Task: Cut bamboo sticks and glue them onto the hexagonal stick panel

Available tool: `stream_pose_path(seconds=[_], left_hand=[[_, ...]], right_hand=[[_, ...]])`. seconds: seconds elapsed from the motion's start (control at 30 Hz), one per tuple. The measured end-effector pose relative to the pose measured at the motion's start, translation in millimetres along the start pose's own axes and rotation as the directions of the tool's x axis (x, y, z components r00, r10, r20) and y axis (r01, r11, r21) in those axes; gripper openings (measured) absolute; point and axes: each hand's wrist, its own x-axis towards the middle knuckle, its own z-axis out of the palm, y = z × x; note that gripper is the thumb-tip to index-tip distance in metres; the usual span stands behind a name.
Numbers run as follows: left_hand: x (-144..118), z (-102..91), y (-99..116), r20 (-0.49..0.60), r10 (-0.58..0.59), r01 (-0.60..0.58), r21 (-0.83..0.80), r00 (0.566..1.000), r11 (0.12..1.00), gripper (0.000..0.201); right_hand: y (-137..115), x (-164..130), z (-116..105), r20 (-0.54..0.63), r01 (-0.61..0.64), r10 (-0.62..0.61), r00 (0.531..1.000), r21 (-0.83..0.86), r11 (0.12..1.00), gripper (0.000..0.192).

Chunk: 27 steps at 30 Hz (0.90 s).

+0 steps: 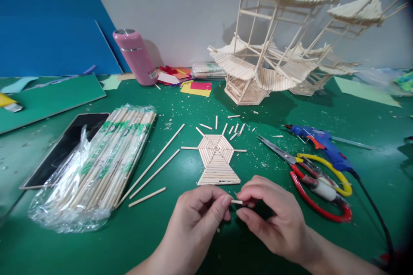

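Two hands meet low over the green tabletop (180, 240): the left hand (193, 219) and right hand (274, 219) each pinch one end of a short stick piece (236, 202), its long axis lying left to right. Just beyond, the flat panel of sticks (217, 159) looks partly built; loose cut bits (235, 128) and long sticks (155, 167) lie unused.

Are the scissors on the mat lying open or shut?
Shut, it seems: the scissors lie flat on the green mat, blades together in one narrow point, red and yellow handle loops close beside each other.
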Motion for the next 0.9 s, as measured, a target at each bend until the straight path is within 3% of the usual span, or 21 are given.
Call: stream_pose_path(seconds=[0.2,0.33,0.43,0.5,0.6,0.7,0.77,0.83,0.9], left_hand=[[-1.6,4.5,-0.3,0.050,0.152,-0.155,0.049,0.987,0.987,0.019],[-3.9,6.8,-7.4,0.150,0.312,-0.328,0.097,0.938,0.940,0.015],[-4.8,6.1,-12.3,0.137,0.401,-0.420,0.162,0.906,0.893,0.014],[-4.9,4.0,-13.4,0.091,0.401,-0.411,0.243,0.911,0.879,0.012],[-4.9,0.5,-11.9,0.058,0.342,-0.342,0.331,0.938,0.880,0.014],[-5.6,-0.6,-9.2,0.145,0.298,-0.330,0.346,0.944,0.878,0.015],[-6.4,0.0,-7.7,0.223,0.281,-0.343,0.323,0.933,0.882,0.017],[-7.0,0.8,-7.0,0.260,0.281,-0.353,0.296,0.924,0.888,0.019],[-6.9,0.9,-7.4,0.247,0.295,-0.360,0.288,0.923,0.887,0.019]], right_hand=[[-4.3,1.2,3.0,0.022,-0.110,0.108,0.994,0.197,0.974,0.012],[-2.7,-2.3,2.0,0.039,-0.160,0.155,0.987,0.303,0.940,0.010],[0.7,-1.9,-2.6,0.019,-0.265,0.272,0.962,0.290,0.920,0.012],[3.4,-0.6,-7.1,0.042,-0.275,0.271,0.962,0.169,0.947,0.014],[6.6,-0.4,-11.5,0.176,-0.261,0.247,0.953,0.063,0.963,0.032],[7.7,-3.2,-10.8,0.285,-0.326,0.280,0.917,0.127,0.937,0.060],[7.4,-4.5,-9.4,0.317,-0.348,0.285,0.904,0.163,0.923,0.067],[6.5,-4.0,-9.0,0.314,-0.359,0.293,0.903,0.175,0.917,0.060],[5.1,-2.0,-9.9,0.291,-0.335,0.285,0.913,0.140,0.932,0.035]])
